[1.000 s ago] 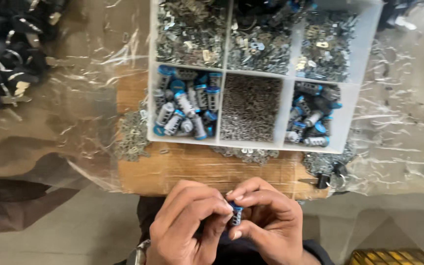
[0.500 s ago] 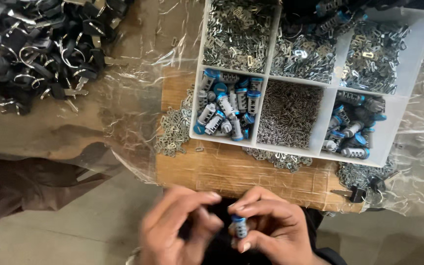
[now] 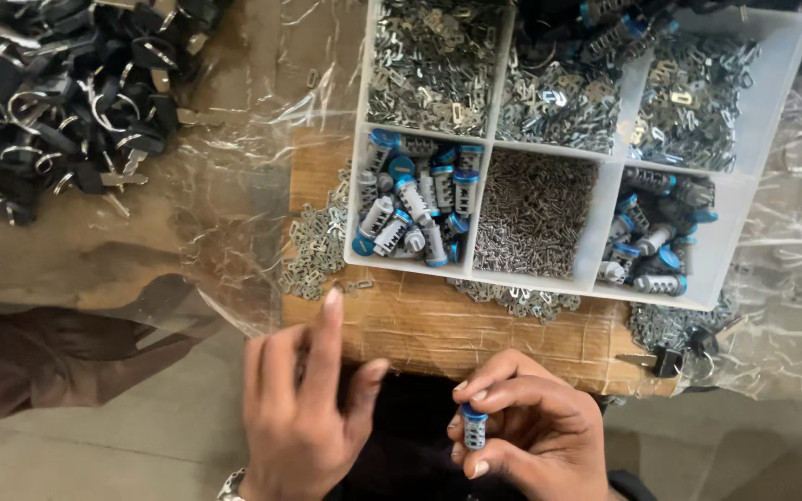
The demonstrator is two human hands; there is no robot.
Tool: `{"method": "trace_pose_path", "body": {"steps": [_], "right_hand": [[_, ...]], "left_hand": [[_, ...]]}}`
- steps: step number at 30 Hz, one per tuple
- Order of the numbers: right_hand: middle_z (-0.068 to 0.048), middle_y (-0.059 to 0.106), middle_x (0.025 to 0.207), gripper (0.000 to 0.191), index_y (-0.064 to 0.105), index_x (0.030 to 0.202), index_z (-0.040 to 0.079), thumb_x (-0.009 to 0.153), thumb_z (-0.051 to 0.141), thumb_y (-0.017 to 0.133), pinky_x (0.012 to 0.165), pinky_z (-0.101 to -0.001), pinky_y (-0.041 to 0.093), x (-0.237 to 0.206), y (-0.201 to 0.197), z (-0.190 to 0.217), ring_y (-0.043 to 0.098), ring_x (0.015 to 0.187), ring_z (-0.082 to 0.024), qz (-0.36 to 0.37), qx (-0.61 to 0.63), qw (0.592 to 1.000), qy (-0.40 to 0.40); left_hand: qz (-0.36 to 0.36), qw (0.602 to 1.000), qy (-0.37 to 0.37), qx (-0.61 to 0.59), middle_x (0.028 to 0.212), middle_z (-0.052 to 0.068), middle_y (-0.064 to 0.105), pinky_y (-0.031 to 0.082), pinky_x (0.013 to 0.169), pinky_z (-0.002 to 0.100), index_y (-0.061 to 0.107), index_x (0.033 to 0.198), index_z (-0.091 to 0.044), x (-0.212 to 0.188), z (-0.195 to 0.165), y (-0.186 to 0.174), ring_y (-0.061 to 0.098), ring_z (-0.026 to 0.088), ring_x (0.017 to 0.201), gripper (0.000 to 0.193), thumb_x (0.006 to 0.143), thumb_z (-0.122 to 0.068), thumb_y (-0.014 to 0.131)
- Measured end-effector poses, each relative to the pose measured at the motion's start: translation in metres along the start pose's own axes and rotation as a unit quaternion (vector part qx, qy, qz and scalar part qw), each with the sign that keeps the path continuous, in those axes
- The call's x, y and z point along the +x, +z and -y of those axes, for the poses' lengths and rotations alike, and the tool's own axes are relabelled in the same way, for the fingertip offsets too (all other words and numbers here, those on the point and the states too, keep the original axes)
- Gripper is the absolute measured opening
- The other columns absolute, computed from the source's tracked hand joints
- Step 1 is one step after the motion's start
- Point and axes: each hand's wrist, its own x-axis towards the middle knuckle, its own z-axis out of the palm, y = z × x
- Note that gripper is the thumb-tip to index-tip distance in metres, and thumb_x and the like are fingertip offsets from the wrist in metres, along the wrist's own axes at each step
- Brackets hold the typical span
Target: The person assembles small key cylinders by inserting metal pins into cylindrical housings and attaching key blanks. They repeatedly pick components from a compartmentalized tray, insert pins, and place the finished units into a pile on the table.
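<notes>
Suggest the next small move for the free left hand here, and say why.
Probably reach the left hand forward to the loose metal clips on the wooden board. The right hand pinches a blue-capped cylinder upright, while the left is open, empty, and its fingertips point towards those clips.

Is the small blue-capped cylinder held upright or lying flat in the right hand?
Roughly upright: the blue-capped cylinder stands pinched in the right hand fingers, blue cap on top, metal body below.

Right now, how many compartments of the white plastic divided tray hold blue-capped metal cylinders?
3: near-left compartment, near-right compartment, and far-middle compartment, partly cut off by the frame edge. Right hand holds one more blue-capped metal cylinder; more may be hidden.
</notes>
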Motion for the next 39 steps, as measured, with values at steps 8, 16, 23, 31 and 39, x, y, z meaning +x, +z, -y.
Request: {"method": "trace_pose_path", "body": {"steps": [8, 16, 23, 31, 39], "right_hand": [[-0.026, 0.061, 0.121, 0.037, 0.067, 0.115, -0.008, 0.082, -0.018, 0.080, 0.078, -0.0393, 0.069, 0.002, -0.001, 0.006, 0.074, 0.098, -0.029, -0.008, -0.024, 1.000, 0.009], [-0.025, 0.059, 0.126, 0.039, 0.066, 0.119, -0.008, 0.084, -0.020, 0.078, 0.080, -0.0345, 0.066, -0.005, -0.003, 0.006, 0.071, 0.099, -0.025, -0.029, -0.004, 1.000, -0.010], [-0.024, 0.060, 0.125, 0.035, 0.070, 0.118, -0.008, 0.085, -0.019, 0.076, 0.079, -0.0319, 0.067, -0.017, -0.012, 0.011, 0.070, 0.103, -0.025, -0.059, -0.048, 0.996, -0.047], [-0.017, 0.064, 0.115, 0.036, 0.075, 0.115, -0.006, 0.080, -0.013, 0.082, 0.088, -0.0310, 0.060, -0.012, -0.005, 0.016, 0.069, 0.100, -0.023, -0.004, -0.154, 0.987, -0.055], [-0.022, 0.062, 0.119, 0.034, 0.072, 0.114, -0.009, 0.083, -0.018, 0.080, 0.078, -0.0361, 0.067, -0.009, 0.000, 0.006, 0.073, 0.094, -0.026, -0.032, 0.045, 0.998, 0.029]], "left_hand": [[0.006, 0.986, 0.125, -0.112, 0.103, 0.007, 0.067, 0.054, 0.084, 0.035, 0.071, 0.110, -0.006, 0.009, 0.009, -0.013, 0.064, 0.027, 0.097, 0.028, 0.084, -0.004, 0.080], [-0.008, 0.946, 0.067, -0.318, 0.091, 0.007, 0.069, 0.058, 0.073, 0.032, 0.073, 0.097, -0.003, 0.006, -0.028, 0.004, 0.069, 0.023, 0.083, 0.018, 0.081, 0.001, 0.080], [0.001, 0.922, 0.067, -0.382, 0.092, 0.005, 0.071, 0.060, 0.074, 0.030, 0.072, 0.097, -0.006, 0.016, -0.065, 0.016, 0.070, 0.021, 0.084, 0.019, 0.082, 0.001, 0.082], [0.071, 0.934, 0.127, -0.326, 0.093, 0.003, 0.062, 0.052, 0.074, 0.030, 0.083, 0.101, -0.017, 0.009, -0.038, 0.007, 0.062, 0.018, 0.087, 0.032, 0.073, -0.002, 0.084], [-0.044, 0.996, 0.020, -0.074, 0.100, 0.007, 0.064, 0.049, 0.078, 0.034, 0.074, 0.115, -0.008, 0.003, -0.032, -0.002, 0.060, 0.024, 0.086, 0.024, 0.091, -0.010, 0.077]]}}
